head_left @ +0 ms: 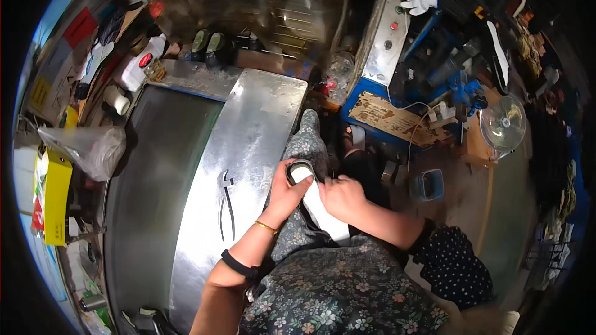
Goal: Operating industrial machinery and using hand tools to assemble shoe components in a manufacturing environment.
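In my lap lies a shoe (pixel 326 216), with a long white sole-shaped face showing and a dark rim around its far, rounded end. My left hand (pixel 290 190) wraps that far end, thumb pressed on the white face. From the other side my right hand (pixel 342 198) is closed against the shoe's edge, its fingers curled; whether they pinch a smaller piece I cannot make out. Left of my lap, on the shiny metal bench top (pixel 261 118), rest lasting pincers (pixel 227 206) with dark handles.
Beyond the metal top's left edge runs a dark belt (pixel 155 192). A pair of dark shoes (pixel 214 48) stands at its far end. White bottle (pixel 141 65), yellow box (pixel 58 198) and plastic bag (pixel 93 149) are at left. Right are a control panel (pixel 383 43), fan (pixel 503 123) and blue bin (pixel 429 184).
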The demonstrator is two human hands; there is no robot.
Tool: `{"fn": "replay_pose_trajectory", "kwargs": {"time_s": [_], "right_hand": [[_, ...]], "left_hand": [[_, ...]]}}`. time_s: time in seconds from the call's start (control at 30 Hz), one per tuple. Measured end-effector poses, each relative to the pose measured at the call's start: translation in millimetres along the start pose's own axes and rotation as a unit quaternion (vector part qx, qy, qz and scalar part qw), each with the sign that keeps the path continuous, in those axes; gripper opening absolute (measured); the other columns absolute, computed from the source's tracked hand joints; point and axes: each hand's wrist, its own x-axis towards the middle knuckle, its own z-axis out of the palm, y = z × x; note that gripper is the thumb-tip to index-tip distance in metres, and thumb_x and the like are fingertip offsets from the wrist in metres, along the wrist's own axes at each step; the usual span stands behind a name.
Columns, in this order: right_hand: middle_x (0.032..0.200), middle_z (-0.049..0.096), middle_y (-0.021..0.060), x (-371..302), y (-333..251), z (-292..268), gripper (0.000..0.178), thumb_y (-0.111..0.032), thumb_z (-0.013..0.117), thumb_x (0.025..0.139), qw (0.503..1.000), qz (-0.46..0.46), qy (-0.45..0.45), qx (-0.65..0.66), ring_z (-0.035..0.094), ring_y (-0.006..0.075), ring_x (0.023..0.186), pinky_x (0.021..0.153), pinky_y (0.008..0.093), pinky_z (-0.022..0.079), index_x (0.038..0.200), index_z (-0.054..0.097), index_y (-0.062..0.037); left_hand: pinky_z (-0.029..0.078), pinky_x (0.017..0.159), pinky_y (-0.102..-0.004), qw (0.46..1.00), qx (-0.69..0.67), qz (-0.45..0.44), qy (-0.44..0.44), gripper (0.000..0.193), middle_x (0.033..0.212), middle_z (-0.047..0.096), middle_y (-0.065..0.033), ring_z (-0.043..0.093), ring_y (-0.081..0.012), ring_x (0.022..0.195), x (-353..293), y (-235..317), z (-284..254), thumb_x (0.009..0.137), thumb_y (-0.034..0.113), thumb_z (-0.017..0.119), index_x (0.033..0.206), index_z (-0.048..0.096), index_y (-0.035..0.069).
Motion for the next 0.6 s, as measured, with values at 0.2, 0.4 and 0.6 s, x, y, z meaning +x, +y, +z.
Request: {"fn": "replay_pose_trajectory", "kwargs": {"time_s": [0.2, 0.4, 0.6], "right_hand": [[0.115, 0.064, 0.0254, -9.9, 45.8, 5.1, 0.061, -0.046, 0.029, 0.104, 0.654, 0.338, -0.339, 0.586, 0.061, 0.0413, 0.105, 0.096, 0.0401, 0.046, 0.118, 0.062, 0.0039], [0.125, 0.058, 0.0268, -55.1, 0.2, -13.4, 0.048, -0.032, 0.051, 0.100, 0.935, 0.165, -0.152, 0.275, 0.059, 0.0411, 0.111, 0.090, 0.0446, 0.050, 0.133, 0.050, 0.0019], [0.144, 0.044, 0.0251, -22.0, 10.5, 21.1, 0.070, -0.037, 0.048, 0.102, 0.604, 0.288, -0.130, 0.732, 0.041, 0.0280, 0.137, 0.111, 0.0328, 0.032, 0.151, 0.020, 0.0052]], "left_hand": [[0.049, 0.087, -0.0290, 0.999, -0.046, -0.019, -0.019, 0.048, 0.107, 0.061, -0.0074, 0.059, -0.0146, 0.097, 5.0, -12.0, -1.5, 0.085, 0.004, 0.072, 0.125, 0.045, -0.001], [0.049, 0.087, -0.0291, 1.000, -0.002, -0.030, -0.003, 0.048, 0.109, 0.061, -0.0087, 0.059, -0.0151, 0.099, 2.4, 9.1, -2.8, 0.084, 0.005, 0.072, 0.124, 0.048, -0.001], [0.036, 0.110, -0.0375, 0.923, -0.369, -0.061, -0.086, 0.050, 0.137, 0.054, -0.0164, 0.052, -0.0263, 0.126, 26.2, 0.8, -26.3, 0.103, 0.032, 0.041, 0.138, 0.046, -0.002]]}}
